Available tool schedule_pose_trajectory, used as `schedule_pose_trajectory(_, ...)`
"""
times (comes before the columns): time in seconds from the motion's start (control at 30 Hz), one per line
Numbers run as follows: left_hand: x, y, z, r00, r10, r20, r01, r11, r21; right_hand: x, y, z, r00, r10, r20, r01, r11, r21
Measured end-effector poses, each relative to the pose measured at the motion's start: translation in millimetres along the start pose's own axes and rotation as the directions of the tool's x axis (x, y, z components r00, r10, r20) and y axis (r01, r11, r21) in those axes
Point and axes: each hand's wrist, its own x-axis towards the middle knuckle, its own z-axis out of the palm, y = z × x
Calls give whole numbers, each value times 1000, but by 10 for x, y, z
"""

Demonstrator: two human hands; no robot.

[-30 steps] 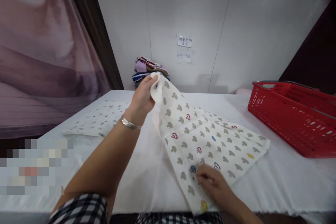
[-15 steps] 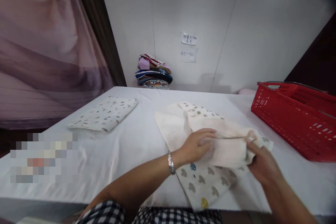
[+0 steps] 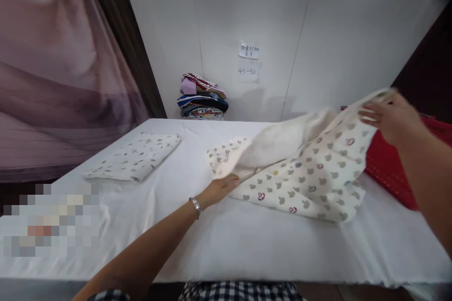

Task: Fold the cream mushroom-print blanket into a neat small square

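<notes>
A white cloth printed with small grey and coloured motifs lies partly spread on the table, its plain pale inner side showing at the back. My right hand is closed on its far right part and holds it raised above the table, in front of the basket. At the cloth's left edge, my left hand pinches the fabric low down by the tabletop. A silver bracelet is on my left wrist.
A folded white cloth with small dark marks lies on the white-covered table at left. Partly behind my right arm is a red basket. Stacked folded fabrics stand at the wall, below paper notes. A curtain hangs at left.
My right hand has lifted part of the cloth up and to the right, opening out the bunched fabric. My left hand has shifted left to the cloth's edge.
</notes>
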Motion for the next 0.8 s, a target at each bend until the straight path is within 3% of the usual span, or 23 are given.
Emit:
schedule_pose_trajectory(0.03,-27,-7,-5,1000,17,13,-17,1000,-24,-146,86,166,1000,3,-18,-2,998,58)
schedule_pose_trajectory(0.1,-54,-16,2,996,78,39,-77,996,-36,-545,228,519,988,45,147,-61,993,103)
schedule_pose_trajectory(0.13,-54,-9,11,991,117,60,-115,993,-28,-783,278,694,947,81,310,-107,992,68)
schedule_pose_trajectory(0.17,-46,14,24,985,149,85,-148,989,-19,-1031,313,862,876,114,469,-134,991,9)
schedule_pose_trajectory(0.23,-22,126,55,977,182,111,-182,983,-13,-1500,345,1154,748,33,662,-53,999,11)
schedule_pose_trajectory(0.33,-19,473,114,964,245,100,-247,969,7,-1981,340,1413,710,-162,685,181,982,44)
schedule_pose_trajectory(0.43,-72,879,181,897,413,159,-427,901,70,-2151,313,1458,739,-274,616,288,954,78)
schedule_pose_trajectory(0.5,-118,1047,229,857,474,203,-496,865,78,-2173,299,1443,768,-257,587,265,961,74)
schedule_pose_trajectory(0.53,-142,1083,254,853,469,229,-496,864,81,-2181,297,1439,756,-239,610,248,966,71)
schedule_pose_trajectory(0.67,-221,976,340,887,310,341,-367,923,118,-2263,312,1455,610,-171,773,209,977,51)
schedule_pose_trajectory(0.73,-232,864,341,931,235,279,-278,953,123,-2296,312,1432,615,-135,777,160,986,45)
schedule_pose_trajectory(0.8,-203,744,292,981,151,121,-168,975,143,-2277,290,1353,634,-97,767,74,995,65)
